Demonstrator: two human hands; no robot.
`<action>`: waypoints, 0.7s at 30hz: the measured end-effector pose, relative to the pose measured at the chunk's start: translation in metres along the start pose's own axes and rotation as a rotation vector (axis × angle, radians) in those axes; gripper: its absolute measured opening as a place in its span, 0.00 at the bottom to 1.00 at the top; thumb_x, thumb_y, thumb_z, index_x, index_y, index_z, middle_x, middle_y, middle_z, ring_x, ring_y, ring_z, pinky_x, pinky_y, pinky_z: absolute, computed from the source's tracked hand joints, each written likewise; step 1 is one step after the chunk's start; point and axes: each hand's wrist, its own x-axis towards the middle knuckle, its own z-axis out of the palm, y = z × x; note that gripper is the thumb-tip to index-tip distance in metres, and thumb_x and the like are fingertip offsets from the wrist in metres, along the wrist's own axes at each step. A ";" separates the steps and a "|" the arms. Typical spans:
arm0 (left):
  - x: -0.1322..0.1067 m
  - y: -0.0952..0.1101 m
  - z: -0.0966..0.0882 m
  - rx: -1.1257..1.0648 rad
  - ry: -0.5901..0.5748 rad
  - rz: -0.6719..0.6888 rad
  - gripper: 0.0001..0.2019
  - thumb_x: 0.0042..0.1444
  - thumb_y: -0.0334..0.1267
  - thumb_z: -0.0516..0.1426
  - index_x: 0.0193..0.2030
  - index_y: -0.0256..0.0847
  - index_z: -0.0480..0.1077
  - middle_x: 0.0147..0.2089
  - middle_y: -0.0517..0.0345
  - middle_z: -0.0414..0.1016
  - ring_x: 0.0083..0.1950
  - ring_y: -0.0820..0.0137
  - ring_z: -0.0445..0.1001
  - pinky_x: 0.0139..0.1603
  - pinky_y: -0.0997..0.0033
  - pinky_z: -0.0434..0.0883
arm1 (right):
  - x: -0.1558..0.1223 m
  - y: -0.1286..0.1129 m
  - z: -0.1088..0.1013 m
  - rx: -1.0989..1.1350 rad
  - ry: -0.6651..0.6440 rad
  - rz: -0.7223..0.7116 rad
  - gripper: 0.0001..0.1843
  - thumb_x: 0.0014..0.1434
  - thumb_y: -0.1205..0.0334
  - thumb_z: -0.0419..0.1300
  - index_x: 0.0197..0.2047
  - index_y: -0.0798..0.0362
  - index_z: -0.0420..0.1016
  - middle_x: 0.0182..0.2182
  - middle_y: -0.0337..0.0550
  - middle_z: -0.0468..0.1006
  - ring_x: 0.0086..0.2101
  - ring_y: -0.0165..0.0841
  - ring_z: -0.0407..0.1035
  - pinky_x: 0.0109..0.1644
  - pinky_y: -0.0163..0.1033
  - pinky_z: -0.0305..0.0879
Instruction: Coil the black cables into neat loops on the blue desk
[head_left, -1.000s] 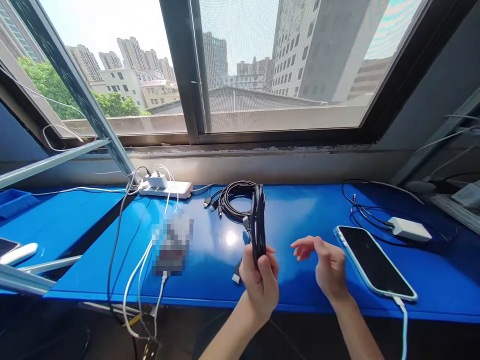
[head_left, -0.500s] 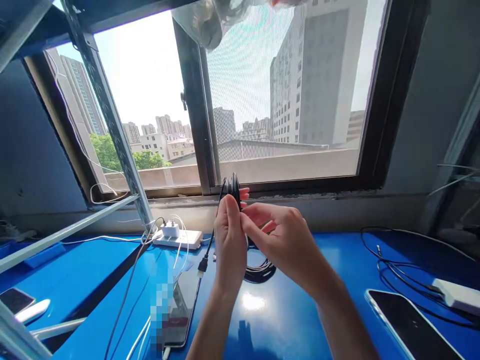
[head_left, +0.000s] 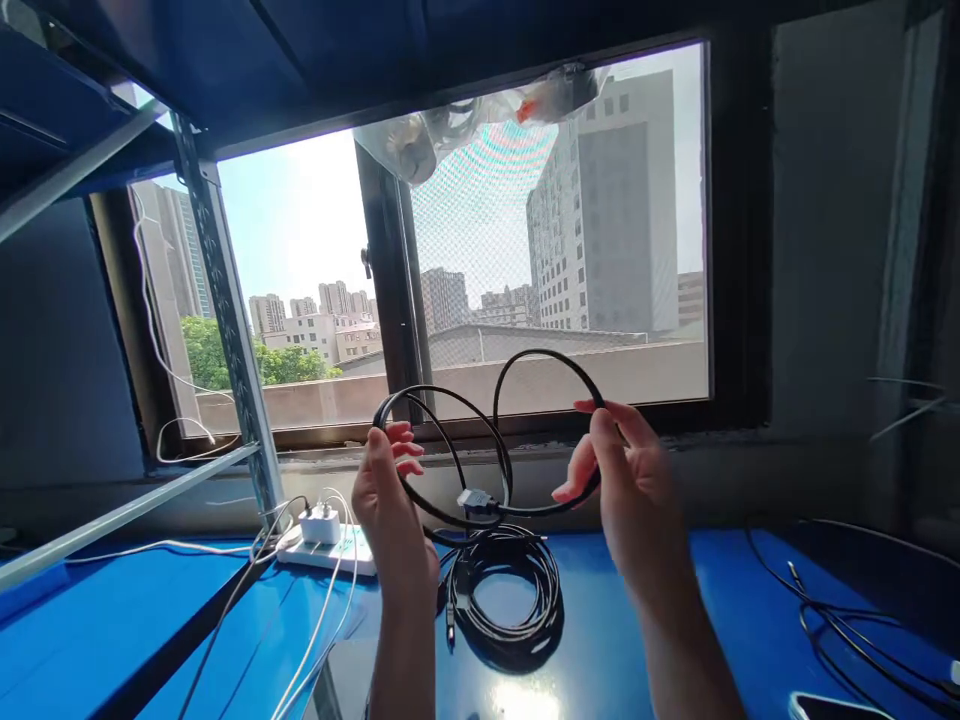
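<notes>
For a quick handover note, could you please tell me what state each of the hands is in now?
Left hand: holding loops of the black HDMI cable.
Right hand: holding another loop of it.

Cable (head_left: 540, 511) spans left hand (head_left: 390, 505) to right hand (head_left: 637, 490), in front of window (head_left: 480, 230). Coil (head_left: 549, 605) on table (head_left: 600, 650), below cable, between forearms. Left of left hand: power strip (head_left: 349, 556) on table, adapter (head_left: 321, 526) plugged into it, post (head_left: 217, 290) behind its left end. Right of right hand: wires (head_left: 840, 622) on table, phone (head_left: 832, 709) nearer. Shelf (head_left: 360, 60) overhead, bags (head_left: 405, 148) across window top.
</notes>
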 end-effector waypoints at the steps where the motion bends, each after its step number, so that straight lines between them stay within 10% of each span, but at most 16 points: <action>1: 0.004 -0.001 -0.002 -0.023 0.054 -0.026 0.16 0.53 0.51 0.58 0.26 0.40 0.71 0.28 0.60 0.72 0.26 0.75 0.66 0.25 0.76 0.63 | 0.004 0.000 -0.007 0.011 0.045 -0.008 0.25 0.55 0.38 0.53 0.38 0.53 0.69 0.09 0.28 0.63 0.12 0.27 0.62 0.15 0.30 0.58; 9: 0.037 0.008 -0.029 0.029 0.278 -0.045 0.12 0.57 0.41 0.56 0.25 0.43 0.72 0.24 0.63 0.67 0.24 0.75 0.59 0.21 0.75 0.56 | 0.016 0.002 -0.042 -0.100 0.147 -0.039 0.26 0.48 0.36 0.59 0.27 0.53 0.75 0.11 0.33 0.65 0.09 0.20 0.48 0.11 0.30 0.41; 21: 0.039 0.016 -0.049 0.002 0.050 -0.075 0.11 0.43 0.52 0.60 0.29 0.49 0.74 0.31 0.54 0.71 0.28 0.69 0.64 0.21 0.69 0.60 | 0.008 -0.018 -0.025 0.206 0.406 0.124 0.20 0.51 0.45 0.62 0.35 0.54 0.75 0.15 0.29 0.61 0.10 0.19 0.46 0.15 0.33 0.37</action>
